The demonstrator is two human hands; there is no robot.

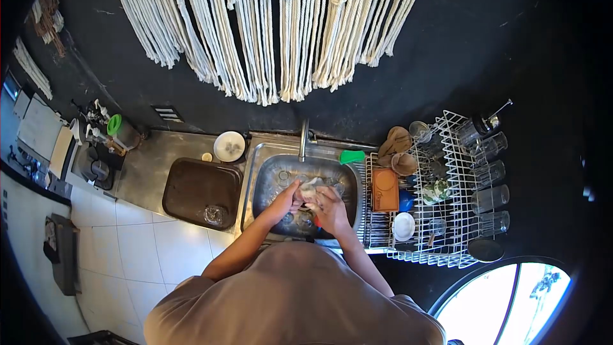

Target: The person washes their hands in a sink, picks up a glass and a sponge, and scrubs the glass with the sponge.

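Over the steel sink (257,182), my left hand (285,202) and my right hand (329,209) come together with curled fingers. Between them is a pale, whitish thing (309,190), possibly a cloth or something soapy; its kind is blurred and partly covered by the fingers. Below the hands, several glass-like items (285,218) lie in the basin. A bit of something red (317,222) shows by my right hand. The faucet (304,140) rises behind the basin, beyond my fingertips.
Left of the sink are a dark tray (185,185) holding a glass (215,214), and a white bowl (229,146). A green item (352,156) sits on the sink's back right rim. At right, a white wire rack (454,185) bears glasses, a white dish (403,226) and an orange box-like item (385,190).
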